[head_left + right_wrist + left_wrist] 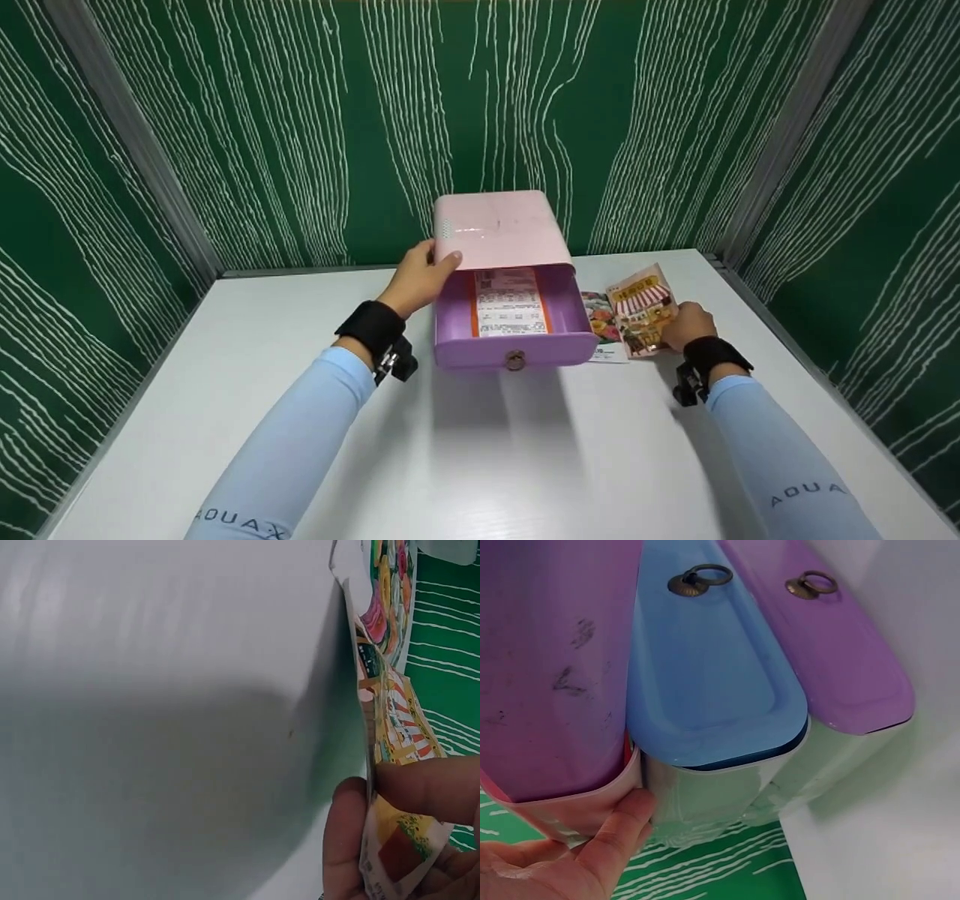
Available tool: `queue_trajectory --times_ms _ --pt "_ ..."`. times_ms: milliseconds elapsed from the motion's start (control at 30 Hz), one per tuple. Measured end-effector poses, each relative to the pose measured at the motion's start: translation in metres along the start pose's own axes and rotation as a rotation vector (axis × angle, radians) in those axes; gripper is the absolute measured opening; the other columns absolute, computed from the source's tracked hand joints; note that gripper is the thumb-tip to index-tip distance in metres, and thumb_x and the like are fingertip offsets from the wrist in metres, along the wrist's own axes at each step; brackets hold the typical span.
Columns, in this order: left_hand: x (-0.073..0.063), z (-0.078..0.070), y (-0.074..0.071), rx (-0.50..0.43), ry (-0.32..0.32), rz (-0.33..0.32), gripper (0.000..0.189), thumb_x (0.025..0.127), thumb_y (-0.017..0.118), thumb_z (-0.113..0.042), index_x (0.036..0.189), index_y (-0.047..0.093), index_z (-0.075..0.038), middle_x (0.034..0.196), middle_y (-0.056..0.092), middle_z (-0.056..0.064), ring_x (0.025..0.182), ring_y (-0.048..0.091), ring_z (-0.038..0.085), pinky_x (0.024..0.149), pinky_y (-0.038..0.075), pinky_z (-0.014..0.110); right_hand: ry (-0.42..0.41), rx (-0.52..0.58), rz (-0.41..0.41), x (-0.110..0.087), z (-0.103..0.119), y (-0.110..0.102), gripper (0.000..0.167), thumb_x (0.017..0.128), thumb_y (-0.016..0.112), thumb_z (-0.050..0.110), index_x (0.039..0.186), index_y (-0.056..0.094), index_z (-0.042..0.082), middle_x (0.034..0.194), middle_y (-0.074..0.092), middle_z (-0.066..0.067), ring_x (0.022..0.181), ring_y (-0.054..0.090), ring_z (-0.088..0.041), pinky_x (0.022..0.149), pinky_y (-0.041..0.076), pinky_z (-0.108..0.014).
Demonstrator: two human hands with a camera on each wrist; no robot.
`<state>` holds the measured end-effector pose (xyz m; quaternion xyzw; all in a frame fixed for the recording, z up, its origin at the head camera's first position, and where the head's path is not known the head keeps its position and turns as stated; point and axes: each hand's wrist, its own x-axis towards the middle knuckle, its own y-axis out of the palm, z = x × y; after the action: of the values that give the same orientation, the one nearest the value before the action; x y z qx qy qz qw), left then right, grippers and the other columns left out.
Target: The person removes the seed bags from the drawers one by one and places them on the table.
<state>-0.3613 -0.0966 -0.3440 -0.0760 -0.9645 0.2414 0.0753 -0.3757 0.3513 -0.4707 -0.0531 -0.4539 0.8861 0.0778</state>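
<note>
A small drawer cabinet (pixel 499 225) with a pink top stands toward the back of the table. My left hand (pixel 416 281) grips its left side near the front edge, thumb on top. The purple top drawer (pixel 469 352) is pulled out, with an orange-edged printed packet (pixel 510 304) lying inside. To the right of the cabinet, my right hand (pixel 690 326) pinches a yellow illustrated packet (pixel 641 311), thumb on one face and fingers on the other. Beside that, partly covered by it and the drawer, is a flower-printed packet (pixel 602 319).
Below the top drawer, the left wrist view shows a blue drawer (pixel 712 652) and another purple drawer (pixel 847 667), both pushed in, with ring pulls. The white table (pixel 510 480) meets green, white-streaked walls (pixel 300 135) at the back and sides.
</note>
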Motion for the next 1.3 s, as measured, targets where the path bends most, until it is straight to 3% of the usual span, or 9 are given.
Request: queue_trajectory --times_ms 200,300,533,667,867,1000,1167,1300 --pt "-0.001 -0.001 0.0 0.009 -0.002 0.0 0.062 0.114 0.053 -0.032 0.162 0.041 0.005 0.159 0.054 0.025 0.15 0.052 0.034 0.125 0.044 0.05 0.021 -0.047 0.042 0.002 -0.003 0.002 0.029 0.096 0.054 0.005 0.11 0.055 -0.019 0.093 0.061 -0.029 0.079 0.056 -0.035 0.067 0.048 -0.04" --pt "-0.002 -0.002 0.0 0.014 -0.005 0.001 0.062 0.114 0.053 -0.032 0.163 0.041 0.004 0.16 0.054 0.025 0.15 0.052 0.034 0.125 0.044 0.05 0.004 -0.066 0.061 0.001 -0.002 0.004 0.025 0.098 0.052 0.005 0.107 0.056 -0.018 0.085 0.059 -0.023 0.074 0.054 -0.031 0.063 0.045 -0.038" --pt "-0.001 -0.002 0.001 0.026 -0.008 0.0 0.063 0.114 0.052 -0.032 0.164 0.039 0.005 0.16 0.054 0.025 0.15 0.052 0.034 0.125 0.044 0.05 -0.04 -0.079 0.064 -0.002 0.001 0.01 0.047 0.094 0.054 0.0 0.131 0.053 -0.029 0.118 0.064 -0.045 0.087 0.06 -0.039 0.073 0.052 -0.043" --pt "0.0 -0.001 0.001 0.026 -0.01 0.0 0.061 0.115 0.052 -0.032 0.162 0.042 0.004 0.157 0.056 0.025 0.147 0.055 0.034 0.123 0.046 0.05 -0.061 -0.091 0.084 -0.001 -0.003 0.012 0.04 0.093 0.053 -0.001 0.123 0.057 -0.027 0.111 0.066 -0.043 0.082 0.058 -0.038 0.071 0.049 -0.044" --pt "0.0 -0.002 0.001 0.023 -0.012 -0.003 0.058 0.115 0.053 -0.032 0.16 0.045 0.004 0.154 0.059 0.024 0.144 0.057 0.033 0.122 0.047 0.05 -0.097 -0.117 0.091 0.003 -0.008 0.016 0.04 0.093 0.057 0.001 0.123 0.06 -0.026 0.115 0.068 -0.043 0.085 0.061 -0.04 0.074 0.051 -0.047" --pt "0.0 -0.002 0.001 0.015 -0.019 -0.002 0.059 0.115 0.053 -0.033 0.161 0.044 0.003 0.155 0.057 0.024 0.146 0.055 0.033 0.123 0.046 0.05 -0.114 -0.167 0.092 0.004 -0.009 0.016 0.031 0.093 0.055 0.003 0.109 0.064 -0.022 0.105 0.069 -0.041 0.079 0.059 -0.038 0.072 0.05 -0.049" --pt "0.0 -0.002 0.001 0.013 -0.017 -0.001 0.059 0.115 0.053 -0.032 0.161 0.044 0.003 0.155 0.057 0.024 0.146 0.055 0.033 0.123 0.046 0.049 -0.114 -0.258 0.093 -0.003 -0.004 0.015 0.039 0.094 0.058 0.01 0.112 0.066 -0.023 0.112 0.07 -0.042 0.091 0.067 -0.048 0.087 0.056 -0.061" --pt "0.0 -0.002 0.001 0.012 -0.019 0.001 0.059 0.115 0.052 -0.032 0.162 0.043 0.003 0.157 0.056 0.024 0.147 0.055 0.033 0.123 0.046 0.05 -0.114 -0.277 0.104 -0.008 0.0 0.014 0.043 0.094 0.056 0.012 0.114 0.065 -0.025 0.116 0.067 -0.045 0.103 0.065 -0.056 0.096 0.053 -0.066"
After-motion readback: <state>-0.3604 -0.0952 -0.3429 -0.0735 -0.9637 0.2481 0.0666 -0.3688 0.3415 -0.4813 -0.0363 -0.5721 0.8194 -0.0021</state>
